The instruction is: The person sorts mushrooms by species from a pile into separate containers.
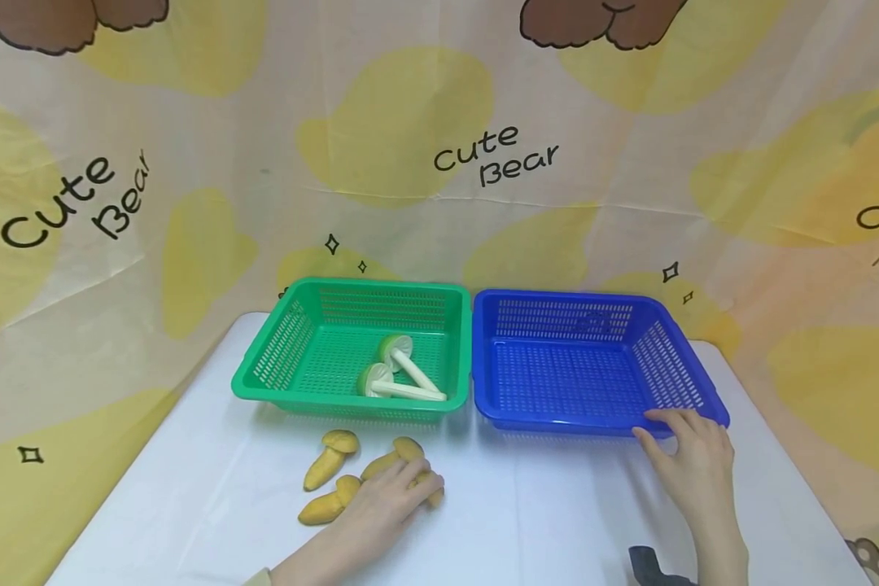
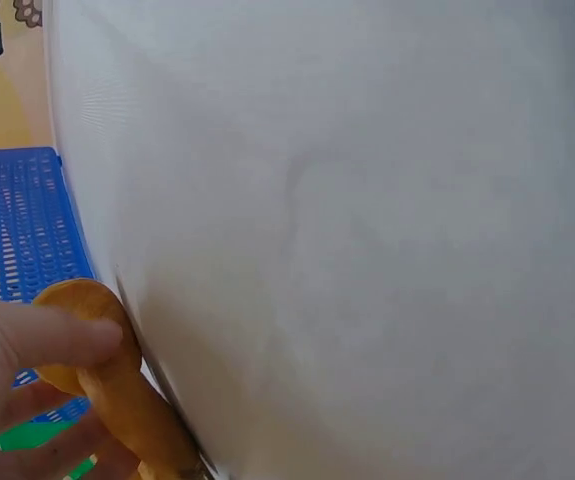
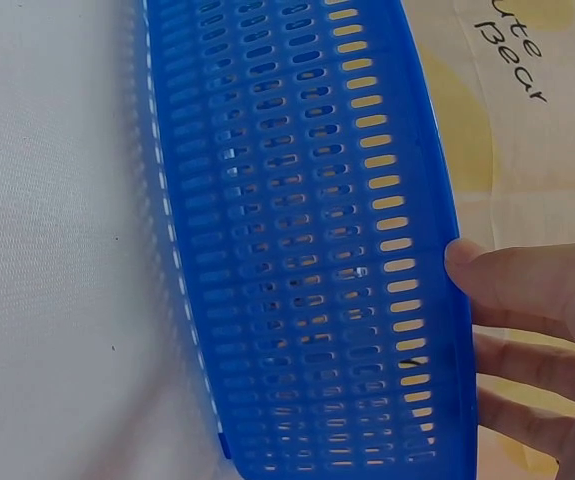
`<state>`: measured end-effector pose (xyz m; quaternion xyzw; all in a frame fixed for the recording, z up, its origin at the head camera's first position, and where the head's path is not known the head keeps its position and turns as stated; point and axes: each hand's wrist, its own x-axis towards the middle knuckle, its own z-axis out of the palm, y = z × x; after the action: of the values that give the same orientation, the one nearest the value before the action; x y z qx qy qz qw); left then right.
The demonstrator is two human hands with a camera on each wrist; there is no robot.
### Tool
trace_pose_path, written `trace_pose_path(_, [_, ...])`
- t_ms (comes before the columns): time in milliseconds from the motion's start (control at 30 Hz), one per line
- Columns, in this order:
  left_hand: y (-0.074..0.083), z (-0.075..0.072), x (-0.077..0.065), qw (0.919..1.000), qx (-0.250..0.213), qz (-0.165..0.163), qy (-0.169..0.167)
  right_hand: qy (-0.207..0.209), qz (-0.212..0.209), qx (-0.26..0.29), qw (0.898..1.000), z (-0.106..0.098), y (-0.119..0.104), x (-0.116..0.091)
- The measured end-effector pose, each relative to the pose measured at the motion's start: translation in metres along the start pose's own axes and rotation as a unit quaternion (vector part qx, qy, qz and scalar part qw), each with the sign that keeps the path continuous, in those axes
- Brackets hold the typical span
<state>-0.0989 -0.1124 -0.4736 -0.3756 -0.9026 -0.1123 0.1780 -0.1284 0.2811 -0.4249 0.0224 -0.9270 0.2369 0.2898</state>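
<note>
My left hand (image 1: 388, 500) holds a yellow-brown toy mushroom (image 2: 127, 375) low over the white table, thumb on its cap and fingers on its far side. Around that hand lie more of the same mushrooms, such as one at its left (image 1: 327, 461) and one partly behind the fingers. My right hand (image 1: 696, 460) grips the front right rim of a blue basket (image 1: 601, 425). In the right wrist view, the thumb (image 3: 497, 270) presses on the rim from outside and the fingers reach over to the inner side.
A green basket (image 1: 274, 395) stands left of the blue one, rims close together. Inside it lie two green-capped toy mushrooms (image 1: 403, 391) with long white stems. A patterned cloth (image 1: 381, 163) hangs behind the baskets. A black object (image 1: 648, 566) shows at the front, beside the right forearm.
</note>
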Motion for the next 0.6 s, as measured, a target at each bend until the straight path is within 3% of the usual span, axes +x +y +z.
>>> trace_pose_path(167, [0.0, 0.002, 0.002, 0.9992, 0.037, 0.016, -0.001, -0.001, 0.004, 0.0, 1.0, -0.001, 0.001, -0.001])
trace_pose_path(400, [0.004, -0.003, 0.01, 0.9987, 0.034, 0.036, 0.015, 0.008, -0.001, 0.002, 1.0, 0.0, 0.001, -0.001])
trace_pose_path(600, [0.008, -0.011, 0.024, 0.9945, 0.029, 0.075, 0.066, 0.009, -0.004, 0.002, 1.0, 0.001, 0.0, -0.001])
